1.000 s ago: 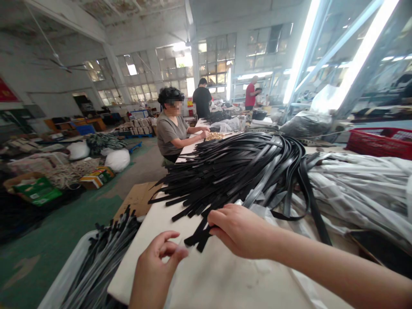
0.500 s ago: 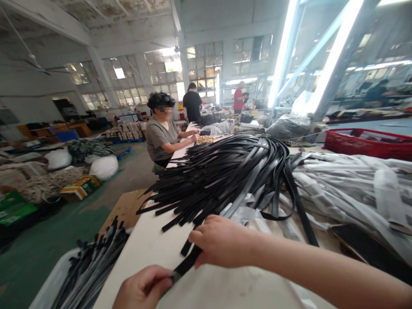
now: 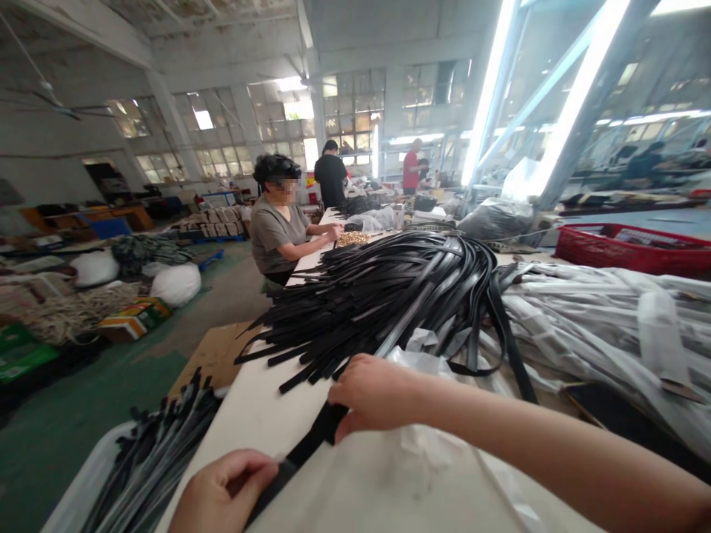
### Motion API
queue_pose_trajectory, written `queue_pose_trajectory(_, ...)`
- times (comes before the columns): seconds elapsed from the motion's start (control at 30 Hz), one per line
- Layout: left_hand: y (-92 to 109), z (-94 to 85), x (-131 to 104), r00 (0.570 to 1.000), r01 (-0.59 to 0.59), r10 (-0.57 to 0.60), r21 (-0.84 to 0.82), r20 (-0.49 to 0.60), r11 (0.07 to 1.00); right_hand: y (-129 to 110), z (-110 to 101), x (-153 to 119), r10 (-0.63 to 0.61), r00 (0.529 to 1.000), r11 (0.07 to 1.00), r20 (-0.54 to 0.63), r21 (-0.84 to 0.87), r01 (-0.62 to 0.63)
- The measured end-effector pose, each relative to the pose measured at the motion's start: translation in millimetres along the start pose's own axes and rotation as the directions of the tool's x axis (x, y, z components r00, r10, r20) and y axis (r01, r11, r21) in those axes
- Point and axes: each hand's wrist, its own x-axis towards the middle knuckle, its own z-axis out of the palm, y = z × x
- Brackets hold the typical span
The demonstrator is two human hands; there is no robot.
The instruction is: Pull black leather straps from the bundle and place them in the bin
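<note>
A flat black strap [image 3: 306, 446] runs between my two hands, over the pale tabletop. At the lower left, my left hand [image 3: 225, 488] is closed with thumb and finger pinched on the strap, and the strap runs on below it toward the front edge. My right hand [image 3: 373, 396] is closed over the strap farther up, beside the ends of a large heap of black straps [image 3: 383, 296]. Its fingertips partly hide the strap there. Crumpled white plastic [image 3: 425, 363] lies just beyond my right wrist.
Below the table's left edge stands a pale bin [image 3: 83, 474] with more black straps [image 3: 161, 444]. White wrapped strips [image 3: 589, 311] and a red basket [image 3: 627, 248] are at right. A person in a grey-brown shirt [image 3: 278, 233] works at the table's far left side.
My left hand has moved down and left, and a longer stretch of strap shows between my hands. My right hand has shifted slightly upward.
</note>
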Motion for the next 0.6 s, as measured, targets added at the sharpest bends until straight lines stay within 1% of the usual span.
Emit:
queue_pose_trajectory(0.07,2,-2.8,2,1.000,-0.001,0.001,0.003,-0.020,1.000,11,-5,1,0.022,1.000,1.000,0.010,0.003,-0.022)
queue_pose_trajectory(0.1,6,-1.2,3,0.999,-0.011,0.011,-0.005,-0.035,1.000,12,-8,4,0.017,1.000,1.000,0.009,0.006,-0.017)
queue_pose_trajectory(0.17,18,5.6,6,0.997,-0.042,0.040,-0.036,-0.064,0.998,4,-13,13,-0.016,1.000,1.000,0.000,0.013,0.016)
queue_pose_trajectory(0.27,32,10.9,10,0.994,-0.097,0.092,-0.080,-0.065,0.992,-9,-20,19,-0.066,0.998,0.996,-0.003,0.062,0.066)
queue_pose_trajectory(0.33,31,5.4,10,0.993,-0.093,0.087,-0.087,-0.078,0.992,-2,-25,14,-0.036,0.999,0.991,0.008,0.128,0.034)
queue_pose_trajectory(0.43,22,-8.3,8,0.993,-0.052,0.043,-0.073,-0.114,0.996,26,-31,3,0.029,0.999,0.980,0.040,0.195,-0.037)
queue_pose_trajectory(0.5,22,-12.3,9,0.992,-0.052,0.041,-0.094,-0.120,0.994,37,-33,4,0.026,0.999,0.976,0.045,0.215,-0.035)
queue_pose_trajectory(0.53,25,-11.9,10,0.992,-0.060,0.046,-0.114,-0.120,0.992,37,-35,7,0.019,0.999,0.974,0.042,0.225,-0.028)
queue_pose_trajectory(0.6,34,-8.7,13,0.991,-0.082,0.064,-0.154,-0.122,0.985,24,-38,19,-0.006,1.000,0.971,0.029,0.237,-0.001)
